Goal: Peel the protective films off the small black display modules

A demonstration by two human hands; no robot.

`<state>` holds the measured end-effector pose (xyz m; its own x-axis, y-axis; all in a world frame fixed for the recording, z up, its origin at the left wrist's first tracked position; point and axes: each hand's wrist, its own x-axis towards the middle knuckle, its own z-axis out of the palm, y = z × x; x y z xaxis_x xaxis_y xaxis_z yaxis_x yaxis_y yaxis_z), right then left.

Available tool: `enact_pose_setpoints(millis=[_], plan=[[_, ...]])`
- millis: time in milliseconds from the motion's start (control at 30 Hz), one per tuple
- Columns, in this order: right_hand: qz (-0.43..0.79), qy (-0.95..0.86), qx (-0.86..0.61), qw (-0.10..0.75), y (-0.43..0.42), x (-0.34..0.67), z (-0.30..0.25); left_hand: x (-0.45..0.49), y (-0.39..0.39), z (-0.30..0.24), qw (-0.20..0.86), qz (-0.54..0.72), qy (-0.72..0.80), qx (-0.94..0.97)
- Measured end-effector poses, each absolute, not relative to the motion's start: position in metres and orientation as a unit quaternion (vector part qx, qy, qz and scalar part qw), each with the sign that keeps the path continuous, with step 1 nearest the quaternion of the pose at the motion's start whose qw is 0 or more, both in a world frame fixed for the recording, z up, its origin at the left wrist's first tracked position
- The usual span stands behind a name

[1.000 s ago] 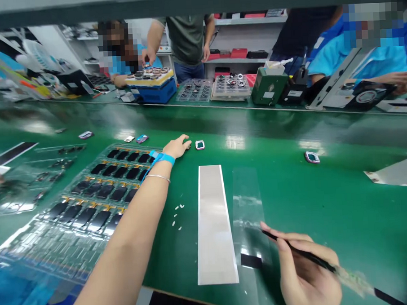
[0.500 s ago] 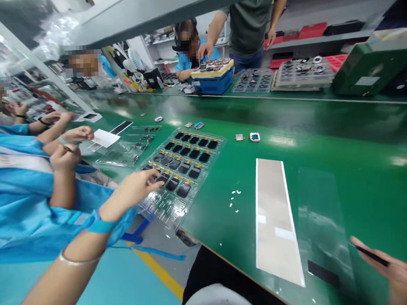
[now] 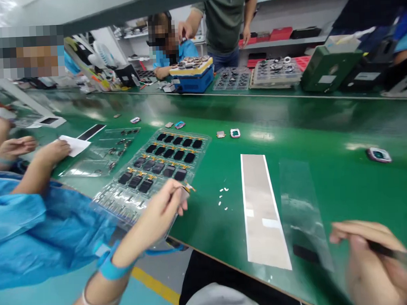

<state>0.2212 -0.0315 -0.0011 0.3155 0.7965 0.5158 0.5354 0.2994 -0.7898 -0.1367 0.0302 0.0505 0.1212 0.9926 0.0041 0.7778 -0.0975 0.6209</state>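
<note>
My left hand (image 3: 163, 206) pinches a small display panel (image 3: 184, 194) with an orange flex cable, just above the near right side of a clear plastic tray (image 3: 116, 202). Rows of dark display panels (image 3: 169, 153) lie in that tray, and its nearest pockets hold none. Blurred at the lower right, my right hand (image 3: 371, 257) is closed around a thin black tool (image 3: 383, 249) that looks like tweezers; its tip is hidden. Beside this hand lies a clear film sheet (image 3: 298, 198) with a dark strip (image 3: 306, 253) at its near end.
A long beige sheet with white edges (image 3: 261, 195) lies mid-bench, near small white scraps (image 3: 220, 197). Small watch-like housings (image 3: 235, 133) (image 3: 379, 154) sit farther back and right. Co-workers' hands (image 3: 53, 152) are at the left, beside another clear tray (image 3: 89, 164). A blue box (image 3: 193, 82) stands behind.
My left hand has lifted a display panel from the tray's near row and moved right with it. My right hand has come further into view. The view has swung to the right.
</note>
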Motion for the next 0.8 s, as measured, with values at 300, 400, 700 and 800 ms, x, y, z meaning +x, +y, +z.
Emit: enact_pose_setpoints(millis=[300,400,700,800], plan=[[0.061,-0.796,-0.413,0.438,-0.008,0.133,0.037,-0.039,-0.006,0.021,0.57,0.38,0.437,0.583],[0.018,-0.801,-0.431,0.415,-0.007,0.133,0.027,-0.036,-0.003,0.017,0.564,0.396,0.437,0.578],[0.057,-0.802,-0.482,0.349,-0.006,0.128,0.022,-0.035,0.0,0.002,0.524,0.4,0.47,0.587],[0.133,-0.789,-0.493,0.342,0.004,0.131,0.03,-0.035,0.002,0.001,0.53,0.394,0.466,0.589]])
